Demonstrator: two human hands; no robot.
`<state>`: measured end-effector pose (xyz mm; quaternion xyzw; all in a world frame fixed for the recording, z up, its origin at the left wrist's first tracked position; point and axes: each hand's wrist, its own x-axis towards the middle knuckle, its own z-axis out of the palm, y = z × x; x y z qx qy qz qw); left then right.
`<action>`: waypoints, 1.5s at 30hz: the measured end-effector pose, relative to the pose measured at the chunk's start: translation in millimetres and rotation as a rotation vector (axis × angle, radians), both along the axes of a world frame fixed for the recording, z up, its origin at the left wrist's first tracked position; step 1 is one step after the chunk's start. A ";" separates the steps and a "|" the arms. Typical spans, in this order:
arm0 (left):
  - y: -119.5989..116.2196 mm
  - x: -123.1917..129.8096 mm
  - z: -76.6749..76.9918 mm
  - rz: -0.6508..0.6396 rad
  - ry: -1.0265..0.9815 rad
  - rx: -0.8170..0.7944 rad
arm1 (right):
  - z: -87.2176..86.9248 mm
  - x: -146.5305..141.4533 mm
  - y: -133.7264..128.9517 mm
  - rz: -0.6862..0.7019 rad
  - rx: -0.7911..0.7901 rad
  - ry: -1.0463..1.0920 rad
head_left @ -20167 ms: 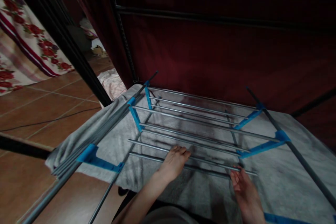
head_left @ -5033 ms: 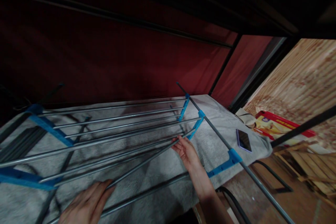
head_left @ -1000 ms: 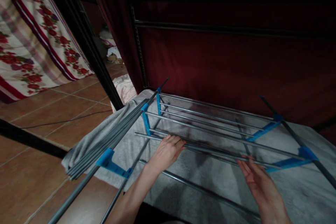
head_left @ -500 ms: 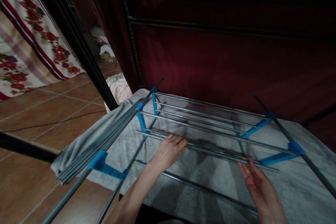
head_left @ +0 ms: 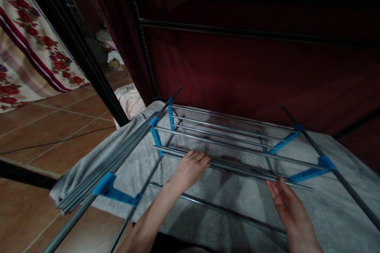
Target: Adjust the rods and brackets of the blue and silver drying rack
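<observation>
A rack frame of grey metal tubes with blue plastic brackets [head_left: 310, 172] lies on a grey blanket [head_left: 237, 213]. My left hand [head_left: 192, 168] is closed over a group of thin metal tubes [head_left: 237, 169] near the middle of the frame, palm down. At the right part of the same tubes, my right hand [head_left: 286, 201] touches them with its fingertips, thumb side up. Another tube [head_left: 213, 205] rests on the blanket nearer to me. A bundle of grey tubes [head_left: 109, 162] lies along the left side of the frame.
Black metal posts [head_left: 77, 47] and a dark red curtain [head_left: 237, 75] stand around the blanket. A floral cloth [head_left: 50, 43] hangs at the left above the tiled floor [head_left: 59, 126], where a thin cable [head_left: 65, 139] runs.
The view has shifted slightly, so the frame sits a little further left. Both hands stay at the tubes, with little visible movement.
</observation>
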<state>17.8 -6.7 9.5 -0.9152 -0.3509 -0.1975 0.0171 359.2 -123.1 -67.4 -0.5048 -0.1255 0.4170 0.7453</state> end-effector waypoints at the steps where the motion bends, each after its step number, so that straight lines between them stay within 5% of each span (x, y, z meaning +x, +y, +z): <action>1: 0.3 -0.9 -0.1 -0.003 -0.001 -0.006 | -0.5 -0.1 0.8 -0.005 0.004 0.018; 14: 7.7 -33.4 -19.8 -0.021 -0.128 0.107 | 38.0 -34.4 27.5 0.063 0.124 0.173; 45: 25.9 -23.3 -16.3 -0.063 -0.115 0.187 | 45.6 -28.7 40.8 0.039 0.157 0.210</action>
